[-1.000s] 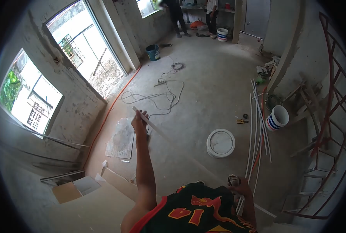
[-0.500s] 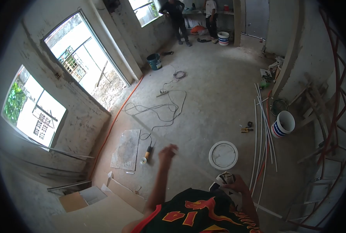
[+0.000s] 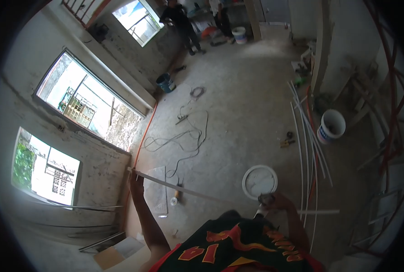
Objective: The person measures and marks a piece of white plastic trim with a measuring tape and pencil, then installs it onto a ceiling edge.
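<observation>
My left hand [image 3: 136,181] is raised at the left, fingers closed around one end of a long, thin white strip [image 3: 172,185]. The strip slants down across the front of my body, and its far end sticks out to the right past my right hand [image 3: 280,202]. That hand is closed low in front of my jersey, beside the strip, with a blurred dark and pale object [image 3: 266,199] at its fingers; I cannot tell what it is. Just beyond it on the floor is a round white lid [image 3: 259,181].
Several long white strips [image 3: 307,136] lie on the right beside a white bucket [image 3: 332,127]. An angle grinder [image 3: 178,195] and a flat board [image 3: 154,190] lie near my left arm. A loose cable [image 3: 179,136] crosses the floor. Two people [image 3: 182,27] stand at the back.
My left hand has moved left to the strip's end, and the strip has swung to the left with it. My right hand has shifted slightly up, and the camera view has turned.
</observation>
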Available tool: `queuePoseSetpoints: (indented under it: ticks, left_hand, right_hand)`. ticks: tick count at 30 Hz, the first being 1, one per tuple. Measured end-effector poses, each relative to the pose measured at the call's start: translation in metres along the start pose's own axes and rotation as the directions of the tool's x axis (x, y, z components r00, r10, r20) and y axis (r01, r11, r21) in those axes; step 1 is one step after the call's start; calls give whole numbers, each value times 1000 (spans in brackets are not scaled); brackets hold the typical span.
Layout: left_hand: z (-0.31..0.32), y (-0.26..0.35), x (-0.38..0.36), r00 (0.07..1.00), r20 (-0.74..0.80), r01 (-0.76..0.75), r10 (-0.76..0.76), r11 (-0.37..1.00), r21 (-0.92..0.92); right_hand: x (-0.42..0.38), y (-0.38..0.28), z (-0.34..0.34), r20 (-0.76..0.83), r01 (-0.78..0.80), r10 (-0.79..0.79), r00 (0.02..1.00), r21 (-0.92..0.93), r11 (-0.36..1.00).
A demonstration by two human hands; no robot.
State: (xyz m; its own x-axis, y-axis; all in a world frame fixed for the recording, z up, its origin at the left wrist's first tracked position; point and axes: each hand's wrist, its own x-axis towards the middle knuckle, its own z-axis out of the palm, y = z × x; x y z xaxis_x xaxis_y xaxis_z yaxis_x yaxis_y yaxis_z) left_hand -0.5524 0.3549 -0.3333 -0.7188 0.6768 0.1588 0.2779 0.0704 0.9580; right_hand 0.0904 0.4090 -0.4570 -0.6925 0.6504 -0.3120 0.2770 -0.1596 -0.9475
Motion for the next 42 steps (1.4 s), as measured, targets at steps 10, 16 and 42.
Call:
queuePoseSetpoints:
  ticks: [10, 16, 42]
  left_hand:
    - [-167, 69, 9, 717, 266, -559, 645, 302, 773]
    - [-141, 58, -4, 444, 346, -626, 826, 10, 780]
    - [-115, 33, -23, 845, -531, -125, 56, 988, -95]
  right_hand:
    - [113, -21, 3, -653, 213, -57, 755, 161, 964]
    - [103, -27, -8, -825, 446, 18, 564, 323, 835]
    - [166, -84, 179, -378, 89, 76, 922, 401, 912]
